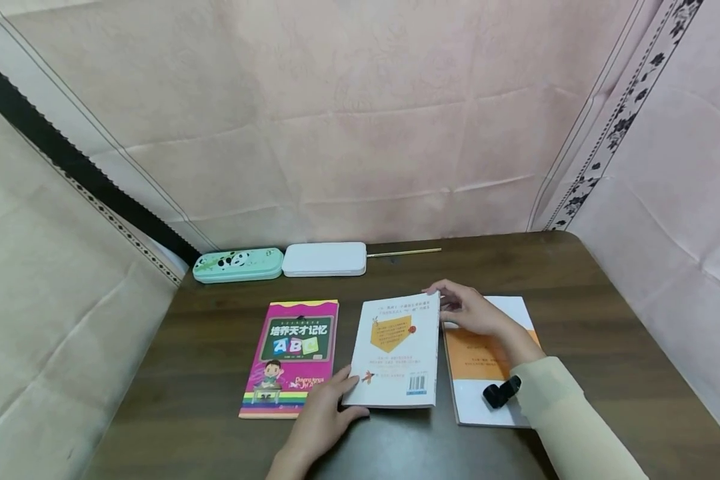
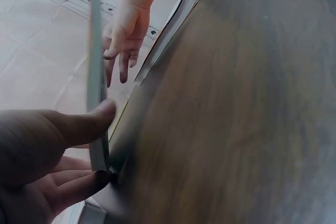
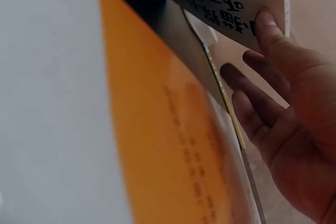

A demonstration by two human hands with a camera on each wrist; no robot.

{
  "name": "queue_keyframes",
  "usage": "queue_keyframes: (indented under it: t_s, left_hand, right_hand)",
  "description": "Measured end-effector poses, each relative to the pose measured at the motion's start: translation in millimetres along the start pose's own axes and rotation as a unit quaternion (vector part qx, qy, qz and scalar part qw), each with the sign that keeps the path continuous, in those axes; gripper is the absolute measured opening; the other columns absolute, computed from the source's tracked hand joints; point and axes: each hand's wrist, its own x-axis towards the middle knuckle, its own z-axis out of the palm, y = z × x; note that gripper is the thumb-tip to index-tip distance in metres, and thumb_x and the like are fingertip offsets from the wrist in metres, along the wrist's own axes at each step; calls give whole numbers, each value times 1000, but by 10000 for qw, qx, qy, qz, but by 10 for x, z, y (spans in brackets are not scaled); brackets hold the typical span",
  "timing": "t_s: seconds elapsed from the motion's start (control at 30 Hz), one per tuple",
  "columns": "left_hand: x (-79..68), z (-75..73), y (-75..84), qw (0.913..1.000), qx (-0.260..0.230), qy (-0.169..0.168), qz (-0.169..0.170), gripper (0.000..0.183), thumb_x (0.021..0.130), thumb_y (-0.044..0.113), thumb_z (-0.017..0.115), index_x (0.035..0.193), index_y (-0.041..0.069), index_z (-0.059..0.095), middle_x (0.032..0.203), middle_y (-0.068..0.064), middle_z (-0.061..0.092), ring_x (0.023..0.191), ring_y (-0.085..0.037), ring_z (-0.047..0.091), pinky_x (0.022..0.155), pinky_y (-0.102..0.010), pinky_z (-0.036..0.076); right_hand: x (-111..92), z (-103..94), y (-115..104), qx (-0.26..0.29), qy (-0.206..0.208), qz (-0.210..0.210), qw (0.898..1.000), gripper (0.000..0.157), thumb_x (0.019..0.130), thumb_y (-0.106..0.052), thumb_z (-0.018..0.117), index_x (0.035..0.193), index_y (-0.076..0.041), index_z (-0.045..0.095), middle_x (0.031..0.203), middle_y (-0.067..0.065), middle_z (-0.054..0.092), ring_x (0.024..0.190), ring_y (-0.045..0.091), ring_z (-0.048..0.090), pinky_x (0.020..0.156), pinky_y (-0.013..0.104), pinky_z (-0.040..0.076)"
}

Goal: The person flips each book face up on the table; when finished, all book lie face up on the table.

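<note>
A white book (image 1: 394, 360), its back cover with an orange badge and a barcode facing up, is held tilted over the middle of the table. My left hand (image 1: 323, 417) pinches its lower left corner, thumb on one side and fingers on the other, as the book's edge (image 2: 96, 77) shows in the left wrist view. At the upper right corner my right hand (image 1: 468, 308) holds it, with the thumb (image 3: 266, 22) against the cover with large black characters and other fingers loosely bent. An orange-and-white book (image 1: 477, 360) lies beneath the right forearm.
A pink ABC book (image 1: 297, 353) lies to the left on the brown table (image 1: 216, 373). Along the back edge are a green panda case (image 1: 238, 265), a white case (image 1: 325, 259) and a thin gold-coloured stick (image 1: 405, 253). Pale cloth (image 1: 360, 133) hangs behind.
</note>
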Motion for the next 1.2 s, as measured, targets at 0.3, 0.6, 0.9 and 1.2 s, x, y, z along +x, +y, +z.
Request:
queue_keyframes:
  t_s: [0.3, 0.6, 0.9, 1.2]
  left_hand:
    - [-7, -67, -1, 9865, -518, 1551, 69, 34, 82, 16, 85, 114, 6, 78, 122, -14, 71, 115, -28, 67, 81, -29, 59]
    - [-3, -98, 20, 9777, -753, 1940, 270, 32, 82, 14, 85, 113, 7, 78, 119, -13, 72, 114, -26, 68, 88, -35, 58]
    - [44, -91, 14, 9649, -875, 2359, 757, 31, 87, 11, 79, 116, 4, 76, 115, -11, 74, 107, -26, 70, 86, -41, 58]
    - [45, -121, 47, 9600, -909, 2515, 831, 26, 91, 13, 75, 116, 6, 77, 106, -9, 76, 84, -10, 71, 67, -25, 60]
  right_hand:
    - [36, -55, -123, 1267, 155, -239, 9915, 41, 96, 4, 64, 133, -4, 50, 150, 22, 48, 130, 36, 55, 96, 30, 53]
    - [102, -73, -172, 802, 624, -400, 9940, 37, 97, 1, 64, 133, -6, 59, 139, 19, 60, 121, 26, 63, 94, 27, 55]
    - [116, -121, -305, 585, 1156, -378, 9908, 29, 99, 0, 63, 127, -1, 63, 128, 18, 67, 109, 11, 68, 88, 24, 56]
    - [151, -139, -475, 41, 1773, -148, 9840, 26, 98, -13, 68, 123, -7, 67, 112, 13, 73, 103, 24, 71, 84, 26, 58]
